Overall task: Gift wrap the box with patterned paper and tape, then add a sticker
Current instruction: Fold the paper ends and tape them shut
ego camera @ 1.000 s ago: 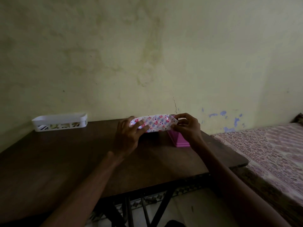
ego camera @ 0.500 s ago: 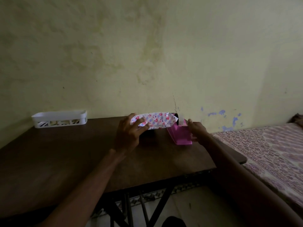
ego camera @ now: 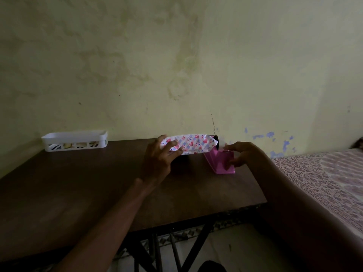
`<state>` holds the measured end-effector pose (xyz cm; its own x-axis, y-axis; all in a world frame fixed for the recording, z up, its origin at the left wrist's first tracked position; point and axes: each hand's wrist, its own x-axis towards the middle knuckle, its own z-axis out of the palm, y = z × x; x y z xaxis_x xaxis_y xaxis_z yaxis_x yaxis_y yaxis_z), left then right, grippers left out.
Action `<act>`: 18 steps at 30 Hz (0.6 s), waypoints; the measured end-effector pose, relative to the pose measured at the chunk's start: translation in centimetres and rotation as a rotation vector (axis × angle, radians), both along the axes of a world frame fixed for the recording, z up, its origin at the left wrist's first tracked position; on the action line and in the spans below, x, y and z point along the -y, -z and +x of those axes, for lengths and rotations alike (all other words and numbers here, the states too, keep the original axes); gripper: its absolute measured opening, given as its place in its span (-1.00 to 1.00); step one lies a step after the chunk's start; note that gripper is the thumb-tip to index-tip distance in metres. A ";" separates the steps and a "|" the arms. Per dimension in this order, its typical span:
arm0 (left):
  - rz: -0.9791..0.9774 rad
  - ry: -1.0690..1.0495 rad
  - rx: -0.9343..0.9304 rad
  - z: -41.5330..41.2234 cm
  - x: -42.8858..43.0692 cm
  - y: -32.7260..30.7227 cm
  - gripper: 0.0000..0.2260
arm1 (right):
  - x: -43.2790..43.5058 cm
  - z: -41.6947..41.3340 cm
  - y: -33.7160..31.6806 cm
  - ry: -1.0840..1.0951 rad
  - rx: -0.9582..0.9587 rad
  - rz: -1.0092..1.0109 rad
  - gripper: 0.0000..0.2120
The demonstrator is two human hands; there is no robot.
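A box wrapped in white paper with red and blue hearts (ego camera: 193,144) is held just above the dark wooden table (ego camera: 82,189), near its far edge. My left hand (ego camera: 158,160) grips the box's left end, thumb across the front. Its right end is folded to a point. Right beside that end stands a pink tape dispenser (ego camera: 221,163) on the table. My right hand (ego camera: 240,155) rests on the dispenser's right side, fingers at its top near the cutter. Whether tape is pinched there is too dark to tell.
A white slotted plastic tray (ego camera: 75,140) with small items inside sits at the table's far left against the yellow-green wall. A bed with a patterned cover (ego camera: 324,183) lies to the right of the table. The table's metal legs show below the near edge.
My right hand let go of the box's right end and moved right onto the pink tape dispenser. My left hand kept holding the box in about the same place.
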<state>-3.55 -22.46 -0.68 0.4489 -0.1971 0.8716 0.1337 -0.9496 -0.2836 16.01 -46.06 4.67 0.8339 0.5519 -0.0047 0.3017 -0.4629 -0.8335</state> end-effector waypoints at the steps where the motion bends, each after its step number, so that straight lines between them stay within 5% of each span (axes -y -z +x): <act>1: -0.004 -0.003 -0.005 0.0 0.0 -0.1 -0.68 | 0.3 -0.1 -0.1 -0.021 0.019 0.026 -0.36; 4: -0.016 -0.010 -0.005 0.0 0.1 -0.1 -0.68 | 0.8 0.2 0.5 -0.042 0.014 0.137 -0.48; 6: -0.022 -0.012 -0.012 -0.1 0.1 -0.1 -0.68 | 1.0 0.3 1.4 -0.088 0.078 0.197 -0.36; 9: -0.031 -0.018 -0.018 -0.1 0.2 0.0 -0.69 | 1.0 2.9 4.0 -0.128 -0.151 0.292 -0.19; 13: -0.036 -0.021 -0.030 -0.2 0.2 0.0 -0.68 | 1.1 2.8 4.8 -0.078 -0.274 0.391 -0.47; 18: -0.030 -0.029 -0.043 -0.3 0.3 -0.1 -0.71 | 0.8 0.4 3.8 0.023 -0.133 0.417 -0.60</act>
<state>-3.86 -22.81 -0.53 0.4913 -0.1576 0.8566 0.1492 -0.9537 -0.2611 16.43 -46.81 0.85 0.8534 0.5103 0.1065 0.1728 -0.0841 -0.9814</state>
